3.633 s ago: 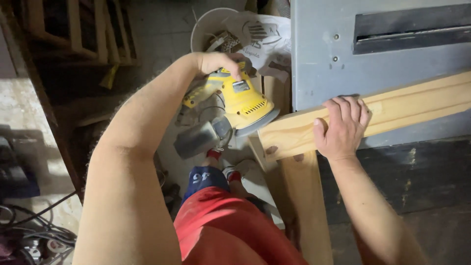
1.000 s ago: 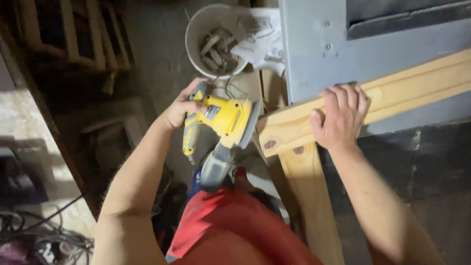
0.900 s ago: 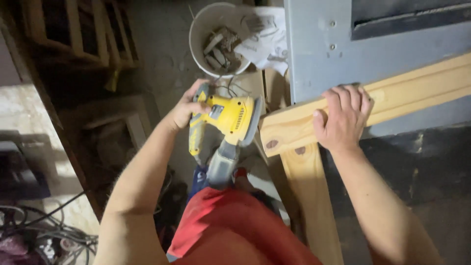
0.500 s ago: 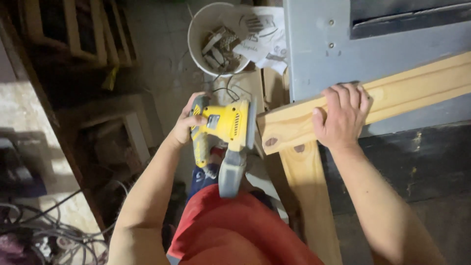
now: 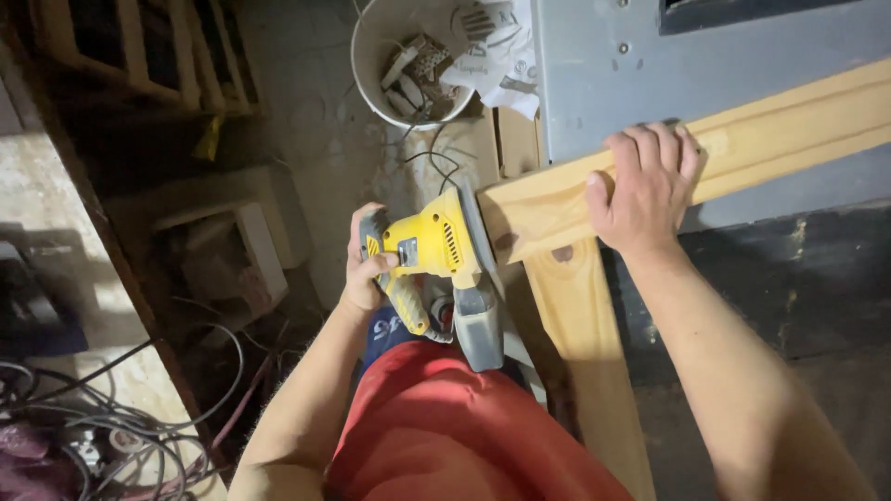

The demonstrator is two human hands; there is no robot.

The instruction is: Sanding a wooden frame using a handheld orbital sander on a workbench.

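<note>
Since the earlier frames our left hand [image 5: 367,264] has swung the yellow orbital sander [image 5: 436,250] down from near the white bucket [image 5: 371,56]; its pad now meets the end of the pine moulding [image 5: 789,121]. Left hand is closed round the sander body. Right hand [image 5: 640,190] lies flat, fingers curled over the moulding at 1 o'clock. Risks, judged: sander skating off the narrow end; cord [image 5: 432,158] at 12 o'clock snagging; moulding shifting under a light hold.

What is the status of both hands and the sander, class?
Left hand grips yellow sander, pad against end of wooden frame. Right hand flat on frame's top rail. Nothing between sander and wood.
</note>
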